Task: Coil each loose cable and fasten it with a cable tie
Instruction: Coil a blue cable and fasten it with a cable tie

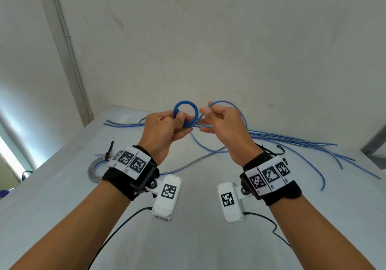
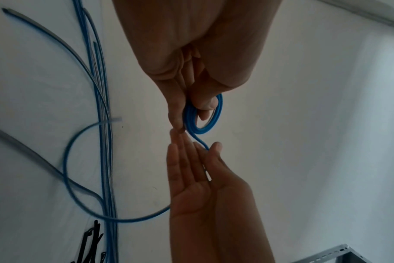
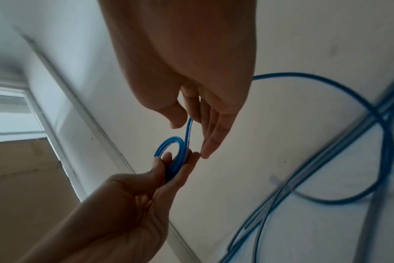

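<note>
A small blue cable coil [image 1: 186, 102] is held up above the table. My left hand [image 1: 180, 121] pinches this coil [image 2: 217, 115] between thumb and fingers at its lower edge. Just right of it, my right hand [image 1: 205, 114] pinches the same cable's free run [image 3: 189, 124] between thumb and fingers, close to the coil [image 3: 169, 139]. From the right hand the blue cable arcs in a wide loop [image 2: 65, 169] down to the table. Several black cable ties [image 1: 278, 147] lie behind my right wrist.
Several loose blue cables [image 1: 292, 142] stretch across the white table [image 1: 188, 238] to the right. A grey cable coil [image 1: 92, 169] with a black tie [image 1: 109, 150] on it lies at the left. A grey metal frame [image 1: 373, 144] stands at the right edge.
</note>
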